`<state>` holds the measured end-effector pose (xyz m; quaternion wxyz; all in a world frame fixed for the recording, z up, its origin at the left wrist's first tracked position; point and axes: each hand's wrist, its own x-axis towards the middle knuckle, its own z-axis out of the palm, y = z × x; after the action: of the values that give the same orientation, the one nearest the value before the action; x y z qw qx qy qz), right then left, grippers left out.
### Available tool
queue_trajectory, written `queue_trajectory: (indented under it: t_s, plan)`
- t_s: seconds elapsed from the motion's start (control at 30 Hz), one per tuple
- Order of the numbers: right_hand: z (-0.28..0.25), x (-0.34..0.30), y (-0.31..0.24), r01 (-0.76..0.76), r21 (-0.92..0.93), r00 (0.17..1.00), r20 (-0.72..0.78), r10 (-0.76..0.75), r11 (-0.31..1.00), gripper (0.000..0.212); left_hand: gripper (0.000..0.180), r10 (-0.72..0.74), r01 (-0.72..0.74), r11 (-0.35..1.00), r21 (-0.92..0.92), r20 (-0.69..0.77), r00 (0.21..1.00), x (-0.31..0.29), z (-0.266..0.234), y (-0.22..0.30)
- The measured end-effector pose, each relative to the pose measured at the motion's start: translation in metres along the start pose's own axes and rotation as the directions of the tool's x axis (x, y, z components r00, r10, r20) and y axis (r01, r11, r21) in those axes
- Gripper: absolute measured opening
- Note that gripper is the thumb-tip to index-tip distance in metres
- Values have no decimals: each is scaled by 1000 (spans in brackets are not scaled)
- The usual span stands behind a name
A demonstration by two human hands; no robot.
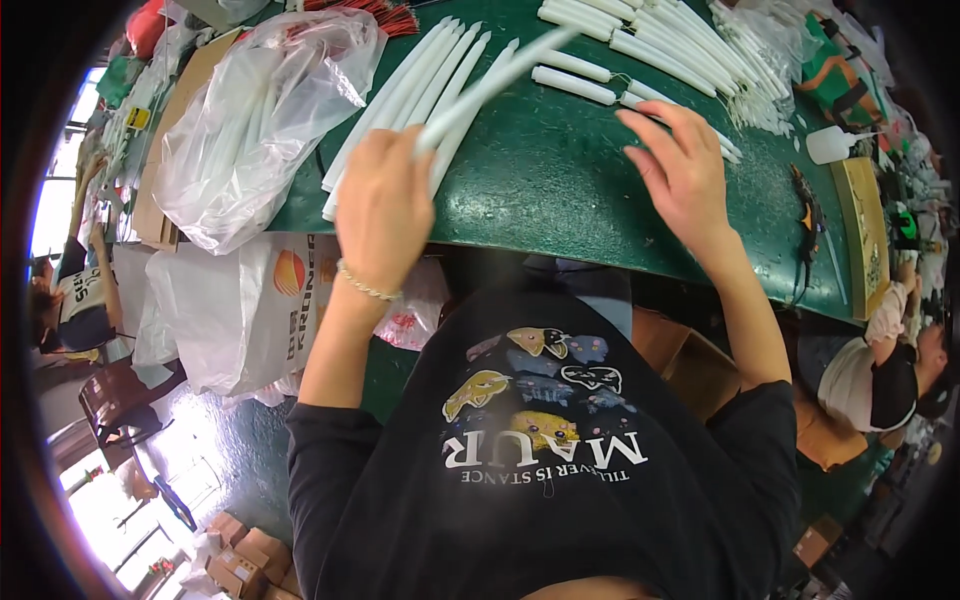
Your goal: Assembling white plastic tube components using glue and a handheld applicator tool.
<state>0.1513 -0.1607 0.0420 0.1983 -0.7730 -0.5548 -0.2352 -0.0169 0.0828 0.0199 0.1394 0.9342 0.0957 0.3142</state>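
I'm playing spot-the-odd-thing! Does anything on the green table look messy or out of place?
Just one small thing: a couple of tiny white bits lie loose on the green table, near the white bottle. They look stray because the white sticks are mostly grouped together.

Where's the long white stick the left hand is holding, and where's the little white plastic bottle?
Long white stick [500, 86], head view: the middle of its blurred shaft.
Little white plastic bottle [826, 146], head view: the middle of its body.

Blurred white stick [490, 92], its lower end hidden by the left hand's grip [385, 200], red bundle [388, 14] cut off at top edge
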Motion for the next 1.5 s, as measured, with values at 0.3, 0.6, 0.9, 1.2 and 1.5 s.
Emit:
queue_trajectory:
  t_s: [0.3, 0.6, 0.9, 1.2, 1.5]
  plan:
    - [12, -21, 55, -238, -128, 970, 21, 242, 963, 23, 29, -28, 13, 925, 381, 33, 999, -4, -1, -17]
    - [32, -16, 66, -161, -134, 986, 24, 165, 978, 24, 27, 145, -144, 989, 21, -33, 989, 38, 38, 30]
    - [44, -14, 60, -182, -83, 983, -22, 181, 980, 19, 24, 280, -281, 960, 1, 71, 957, 85, 125, 56]
    - [15, -27, 35, -130, 143, 991, 62, 122, 981, 21, 14, 326, -226, 894, -386, 216, 920, 52, 80, 63]
    - [-3, -40, 15, 1, 185, 989, 147, -28, 983, 27, 20, 410, -171, 836, -521, 388, 825, 31, 65, 68]
